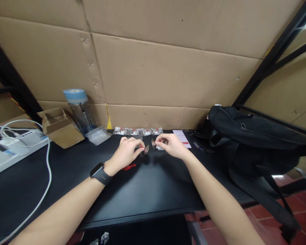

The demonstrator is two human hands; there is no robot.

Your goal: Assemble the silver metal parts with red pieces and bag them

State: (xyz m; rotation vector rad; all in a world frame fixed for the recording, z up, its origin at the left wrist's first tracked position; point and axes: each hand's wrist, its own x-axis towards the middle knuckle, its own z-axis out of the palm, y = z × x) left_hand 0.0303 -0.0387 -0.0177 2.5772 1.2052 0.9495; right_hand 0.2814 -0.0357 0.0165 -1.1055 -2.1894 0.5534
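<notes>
My left hand [130, 149], with a dark watch on its wrist, pinches a small metal finger cymbal [146, 150] by the red bit at its back. In the fingers of my right hand [169, 144] is a second finger cymbal [153, 144], held the same way. The two discs face each other, tilted on edge, a small gap apart above the table. A shiny round piece [159, 148] shows just below my right fingers, partly hidden. Beside my left hand, a red cord [129, 167] lies on the black table [148, 190].
Several plastic-wrapped metal discs with red bits [147, 131] lie in a row along the cardboard wall. A phone [182, 139] and black backpack [250, 136] are right. Left are a bottle [78, 109], opened carton [62, 129], clear plastic bag [98, 135] and power strip [17, 148] with white cable.
</notes>
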